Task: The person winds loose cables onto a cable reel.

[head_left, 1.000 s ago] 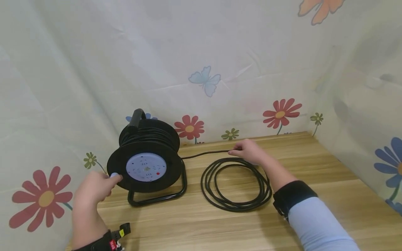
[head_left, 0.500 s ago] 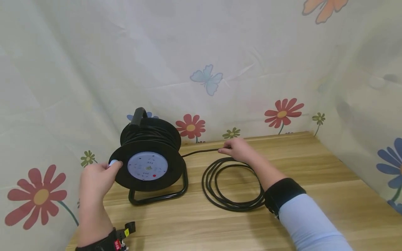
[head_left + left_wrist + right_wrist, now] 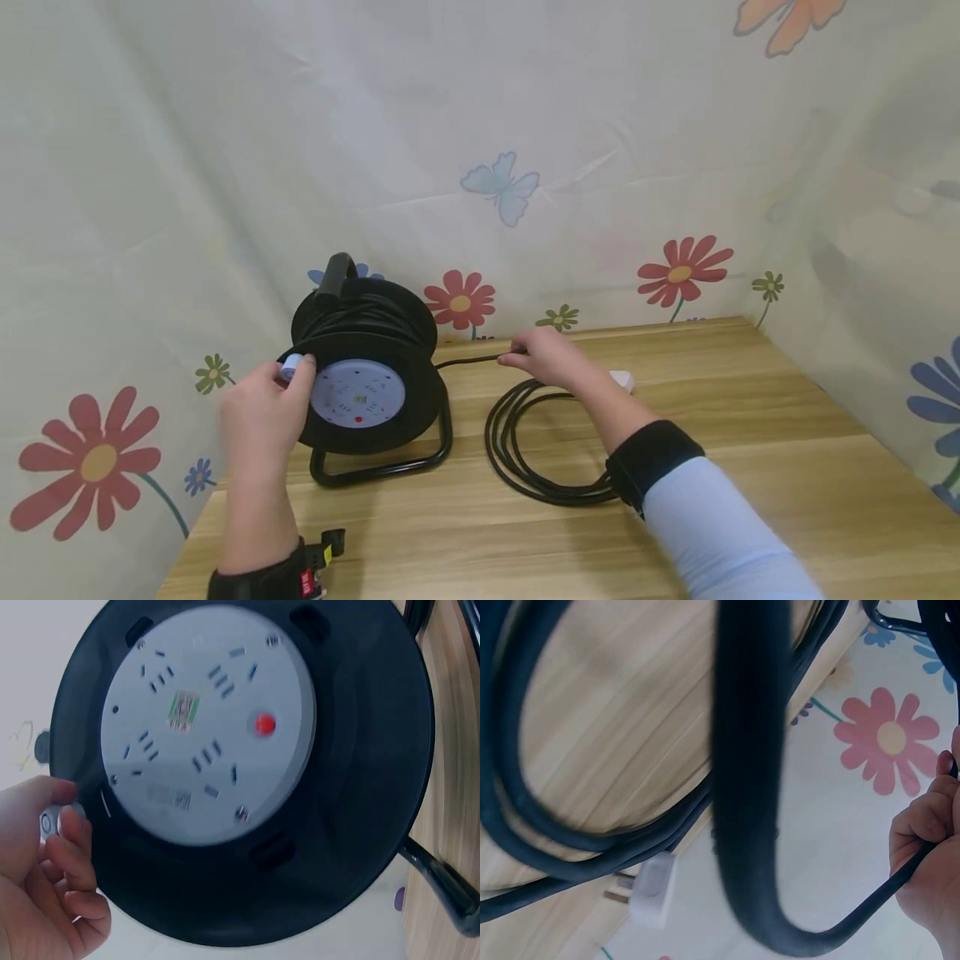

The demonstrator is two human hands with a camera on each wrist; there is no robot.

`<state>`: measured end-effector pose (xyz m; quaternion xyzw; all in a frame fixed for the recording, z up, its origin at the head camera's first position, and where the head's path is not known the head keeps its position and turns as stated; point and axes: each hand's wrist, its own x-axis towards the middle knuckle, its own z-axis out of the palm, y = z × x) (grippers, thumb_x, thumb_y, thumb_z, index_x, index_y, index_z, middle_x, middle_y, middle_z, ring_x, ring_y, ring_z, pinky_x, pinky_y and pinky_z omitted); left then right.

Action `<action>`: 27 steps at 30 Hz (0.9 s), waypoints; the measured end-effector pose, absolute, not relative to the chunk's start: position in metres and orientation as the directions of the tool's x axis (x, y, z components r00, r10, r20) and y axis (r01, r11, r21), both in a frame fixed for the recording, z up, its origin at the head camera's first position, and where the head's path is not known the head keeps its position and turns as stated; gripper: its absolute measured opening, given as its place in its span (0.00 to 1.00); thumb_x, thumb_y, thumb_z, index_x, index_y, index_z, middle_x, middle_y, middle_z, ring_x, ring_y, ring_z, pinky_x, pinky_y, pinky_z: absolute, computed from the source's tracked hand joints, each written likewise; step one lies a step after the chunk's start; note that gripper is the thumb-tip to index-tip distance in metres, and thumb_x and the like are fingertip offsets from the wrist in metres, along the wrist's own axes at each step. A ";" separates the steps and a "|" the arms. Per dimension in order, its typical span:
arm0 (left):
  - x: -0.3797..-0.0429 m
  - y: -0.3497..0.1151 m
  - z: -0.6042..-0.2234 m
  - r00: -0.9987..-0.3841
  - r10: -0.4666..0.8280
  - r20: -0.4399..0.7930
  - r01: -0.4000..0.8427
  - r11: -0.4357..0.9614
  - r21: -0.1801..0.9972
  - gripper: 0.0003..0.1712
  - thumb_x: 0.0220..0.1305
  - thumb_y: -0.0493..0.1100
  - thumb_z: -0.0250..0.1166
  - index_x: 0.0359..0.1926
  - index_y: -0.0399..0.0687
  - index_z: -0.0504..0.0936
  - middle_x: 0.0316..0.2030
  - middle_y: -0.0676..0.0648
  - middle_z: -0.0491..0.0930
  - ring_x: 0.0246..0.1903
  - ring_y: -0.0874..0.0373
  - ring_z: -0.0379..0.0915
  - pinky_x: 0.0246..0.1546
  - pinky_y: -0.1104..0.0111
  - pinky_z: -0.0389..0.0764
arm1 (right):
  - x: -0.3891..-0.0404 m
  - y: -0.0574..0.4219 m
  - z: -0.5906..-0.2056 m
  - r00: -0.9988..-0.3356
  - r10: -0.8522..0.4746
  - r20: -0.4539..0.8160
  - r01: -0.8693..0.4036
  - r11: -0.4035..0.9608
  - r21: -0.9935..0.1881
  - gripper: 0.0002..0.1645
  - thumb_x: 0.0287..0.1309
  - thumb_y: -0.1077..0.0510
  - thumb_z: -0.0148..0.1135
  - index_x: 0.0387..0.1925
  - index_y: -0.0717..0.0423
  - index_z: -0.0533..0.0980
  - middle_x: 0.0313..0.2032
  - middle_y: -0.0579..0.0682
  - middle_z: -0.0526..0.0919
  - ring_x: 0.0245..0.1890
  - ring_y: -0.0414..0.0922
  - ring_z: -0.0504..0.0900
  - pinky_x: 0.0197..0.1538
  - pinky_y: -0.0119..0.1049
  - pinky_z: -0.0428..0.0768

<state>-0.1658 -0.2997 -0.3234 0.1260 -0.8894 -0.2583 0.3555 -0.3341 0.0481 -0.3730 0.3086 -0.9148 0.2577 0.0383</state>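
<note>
A black cable reel [image 3: 375, 437] with a round pale socket panel [image 3: 357, 393] stands on its tube frame at the left of the table. At the reel's left edge, my left hand [image 3: 264, 408] pinches a small pale crank knob [image 3: 291, 367] between thumb and fingers; the left wrist view also shows the knob [image 3: 51, 823] in the grip. My right hand [image 3: 551, 357] holds the black cable [image 3: 468, 360] that runs to the reel's right side. In the right wrist view the cable [image 3: 885, 889] passes through the curled fingers. Below that hand lie loose cable coils [image 3: 517, 467].
A white plug [image 3: 621, 380] lies behind the coils, partly hidden by the right forearm. The wooden table [image 3: 750, 500] meets a flower-printed cloth [image 3: 600, 125] at the back and sides. A black carry handle [image 3: 335, 275] tops the reel.
My left hand has moved up and right with the knob as the reel's disc turned. My right hand has shifted left toward the reel with the cable, and the white plug has come into view.
</note>
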 end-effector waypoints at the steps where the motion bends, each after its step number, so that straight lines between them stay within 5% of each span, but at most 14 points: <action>1: -0.167 -0.297 -0.324 -0.694 -0.392 0.604 -0.016 0.847 0.531 0.33 0.72 0.63 0.56 0.22 0.40 0.75 0.18 0.43 0.75 0.21 0.47 0.68 0.20 0.60 0.65 | -0.334 0.045 -0.373 -0.806 -0.547 0.225 -0.584 0.675 -0.450 0.17 0.69 0.46 0.64 0.29 0.52 0.80 0.23 0.44 0.79 0.23 0.42 0.73 0.32 0.38 0.73; 7: -0.174 -0.278 -0.332 -0.559 -0.316 0.767 0.115 0.886 0.449 0.31 0.77 0.57 0.54 0.22 0.39 0.74 0.17 0.41 0.74 0.19 0.42 0.70 0.22 0.57 0.65 | -0.334 0.026 -0.372 -0.793 -0.566 0.226 -0.602 0.670 -0.434 0.19 0.70 0.46 0.63 0.26 0.52 0.76 0.20 0.44 0.73 0.21 0.42 0.69 0.30 0.37 0.68; 13: -0.182 -0.261 -0.339 -0.528 -0.285 0.800 0.200 0.874 0.444 0.27 0.76 0.55 0.56 0.27 0.38 0.76 0.19 0.42 0.75 0.20 0.44 0.70 0.22 0.56 0.67 | -0.331 0.011 -0.370 -0.788 -0.573 0.228 -0.610 0.673 -0.417 0.20 0.69 0.45 0.63 0.25 0.51 0.75 0.19 0.44 0.73 0.20 0.41 0.69 0.29 0.36 0.68; 18: -0.183 -0.251 -0.339 -0.525 -0.259 0.811 0.222 0.878 0.425 0.26 0.76 0.54 0.57 0.25 0.40 0.73 0.18 0.43 0.74 0.19 0.46 0.69 0.21 0.56 0.66 | -0.329 0.000 -0.370 -0.776 -0.591 0.222 -0.625 0.674 -0.394 0.20 0.69 0.45 0.64 0.24 0.50 0.75 0.19 0.43 0.73 0.20 0.41 0.69 0.28 0.35 0.68; 27: -0.184 -0.237 -0.335 -0.612 -0.274 0.742 0.156 0.878 0.453 0.29 0.77 0.57 0.51 0.21 0.44 0.67 0.14 0.47 0.65 0.16 0.49 0.64 0.17 0.60 0.60 | -0.328 -0.014 -0.372 -0.746 -0.649 0.147 -0.654 0.675 -0.342 0.13 0.71 0.49 0.62 0.32 0.51 0.80 0.23 0.44 0.77 0.23 0.41 0.73 0.32 0.37 0.71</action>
